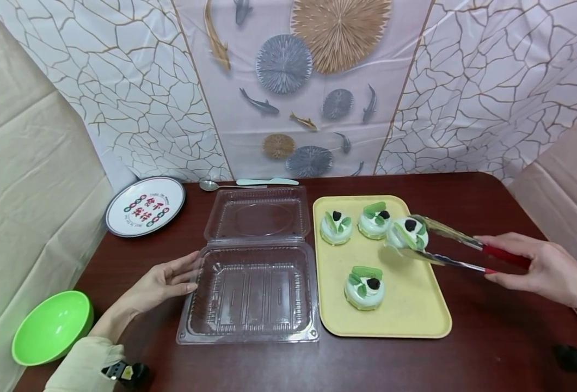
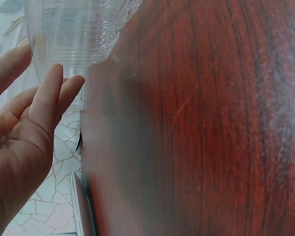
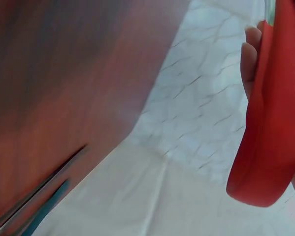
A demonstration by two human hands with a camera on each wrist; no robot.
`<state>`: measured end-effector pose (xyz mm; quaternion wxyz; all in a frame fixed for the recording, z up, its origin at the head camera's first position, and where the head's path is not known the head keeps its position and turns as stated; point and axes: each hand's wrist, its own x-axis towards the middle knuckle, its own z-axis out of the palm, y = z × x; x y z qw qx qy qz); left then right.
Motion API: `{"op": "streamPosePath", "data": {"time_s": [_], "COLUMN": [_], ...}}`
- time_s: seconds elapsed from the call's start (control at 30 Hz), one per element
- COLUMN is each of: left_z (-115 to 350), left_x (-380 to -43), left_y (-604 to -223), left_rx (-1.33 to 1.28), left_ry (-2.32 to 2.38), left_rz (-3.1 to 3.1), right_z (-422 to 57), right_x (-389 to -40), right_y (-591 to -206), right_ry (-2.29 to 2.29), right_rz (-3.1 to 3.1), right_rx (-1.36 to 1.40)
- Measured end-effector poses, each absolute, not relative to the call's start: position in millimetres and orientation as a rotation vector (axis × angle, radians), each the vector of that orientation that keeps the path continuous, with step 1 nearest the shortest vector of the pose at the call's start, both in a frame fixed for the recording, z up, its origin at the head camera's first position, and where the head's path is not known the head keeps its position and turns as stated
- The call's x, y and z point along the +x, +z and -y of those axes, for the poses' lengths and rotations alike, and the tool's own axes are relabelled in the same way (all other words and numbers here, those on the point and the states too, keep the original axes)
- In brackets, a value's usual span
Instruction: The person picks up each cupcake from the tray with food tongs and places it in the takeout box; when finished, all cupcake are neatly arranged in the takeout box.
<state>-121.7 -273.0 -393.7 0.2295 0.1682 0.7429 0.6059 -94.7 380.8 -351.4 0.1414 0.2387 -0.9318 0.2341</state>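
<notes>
In the head view my right hand point(image 1: 548, 267) grips metal tongs point(image 1: 457, 237) by their red handles; a red handle point(image 3: 268, 113) fills the right side of the right wrist view. Between the tong tips is a small round white cake point(image 1: 407, 235) with green pieces and a dark berry on top, over the right part of the yellow tray point(image 1: 416, 316). Similar cakes sit on that tray, one point(image 1: 364, 288) nearer the front. My left hand point(image 1: 163, 280) pinches the left rim of an opened clear plastic box point(image 1: 251, 294), thumb above and fingers below. Nothing lies in the box.
A green bowl point(image 1: 53, 326) stands at the far left. Behind it a white plate point(image 1: 145, 207) with red writing leans near the wall. Along the back edge lie a spoon point(image 1: 210, 185) and a pale green-handled knife point(image 1: 269, 181). Patterned cloth hangs behind the table.
</notes>
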Motion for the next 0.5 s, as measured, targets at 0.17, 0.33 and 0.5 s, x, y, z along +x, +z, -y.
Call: {"op": "streamPosePath", "data": {"time_s": [0.17,0.33,0.5], "left_z": [272.7,273.1,273.9], "left_x": [-122.2,-122.9,-123.1], "left_y": [-392.6,-393.6,-395.8], "left_rx": [0.438,0.459,0.474], "left_ry": [1.659,1.677,1.695], "left_rz": [-2.044,-2.031,-2.018], "right_z": [-339.6,-281.4,-218.2], "right_x": [-106.3,-120.3,-122.5], "right_y": [-337.0,-332.4,-336.3], "right_ry": [0.763,0.808,0.848], "right_rz": [2.614,2.52,2.534], "right_rx": [0.737,0.995,1.223]}}
